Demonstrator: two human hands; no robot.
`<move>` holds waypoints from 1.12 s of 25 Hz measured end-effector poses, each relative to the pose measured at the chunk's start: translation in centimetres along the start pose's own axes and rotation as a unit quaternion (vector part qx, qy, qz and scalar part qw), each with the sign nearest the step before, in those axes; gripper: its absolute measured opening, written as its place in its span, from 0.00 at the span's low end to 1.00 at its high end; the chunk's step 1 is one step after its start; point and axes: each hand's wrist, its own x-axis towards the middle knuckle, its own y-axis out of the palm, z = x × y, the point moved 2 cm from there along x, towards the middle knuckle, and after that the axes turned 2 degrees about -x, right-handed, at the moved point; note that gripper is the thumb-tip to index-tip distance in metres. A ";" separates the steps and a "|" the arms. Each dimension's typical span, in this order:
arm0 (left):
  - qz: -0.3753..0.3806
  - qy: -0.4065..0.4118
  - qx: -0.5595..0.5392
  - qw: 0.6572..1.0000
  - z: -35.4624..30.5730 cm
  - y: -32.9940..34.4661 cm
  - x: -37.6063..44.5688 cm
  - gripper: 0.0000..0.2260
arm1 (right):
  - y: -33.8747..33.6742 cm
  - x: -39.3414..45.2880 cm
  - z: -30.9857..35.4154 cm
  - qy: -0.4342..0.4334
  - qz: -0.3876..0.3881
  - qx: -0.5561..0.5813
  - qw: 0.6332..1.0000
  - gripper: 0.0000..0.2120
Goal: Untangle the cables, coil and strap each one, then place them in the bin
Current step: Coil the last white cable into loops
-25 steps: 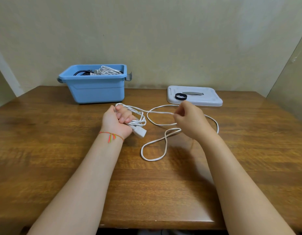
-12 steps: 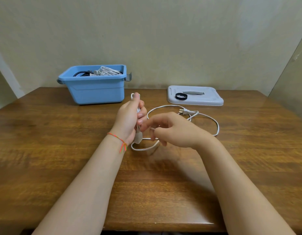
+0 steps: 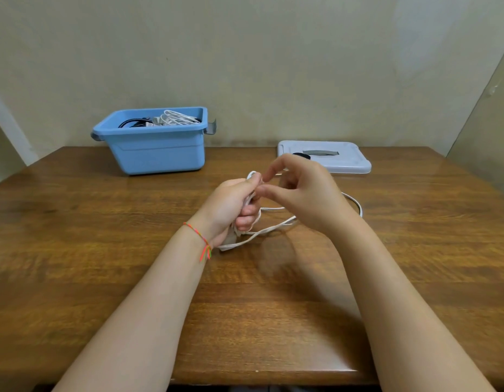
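My left hand point(image 3: 231, 206) is keeping a tight grip on the coiled white cable point(image 3: 269, 229) above the surface point(image 3: 75, 250). My right hand point(image 3: 304, 193) is hovering beside it, fingers loosely curled, holding nothing I can make out, while the cable's loose end is trailing on the wood.

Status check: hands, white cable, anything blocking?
Left hand grips white cable coil. Right hand at coil top, grip unclear. Loose tail on table. Nothing blocking.

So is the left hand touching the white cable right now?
Touching. In the head view the left hand has its fingers curled round the coiled part of the white cable, whose loops stick out above and below the fist.
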 end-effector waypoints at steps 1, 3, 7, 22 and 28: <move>0.022 -0.023 0.001 1.000 0.0 0.0 -0.1 0.19 | -0.1 0.2 -0.3 0.003 -0.020 -0.033 0.999 0.10; 0.085 -0.067 -0.012 0.994 -0.2 0.0 -0.4 0.23 | 0.0 0.3 -0.6 0.014 -0.043 -0.041 0.998 0.15; 0.183 -0.074 -0.070 0.978 -0.7 -0.6 -1.2 0.21 | -0.4 0.3 -0.2 0.014 -0.014 0.120 0.993 0.08; -0.156 -0.015 -0.527 0.835 0.1 -4.8 0.8 0.26 | -1.1 0.9 -4.1 0.186 -0.019 0.002 0.982 0.09; -0.168 -0.028 -0.531 0.830 0.2 -4.9 0.8 0.27 | -0.1 1.0 -3.7 0.144 -0.052 -0.116 0.981 0.05</move>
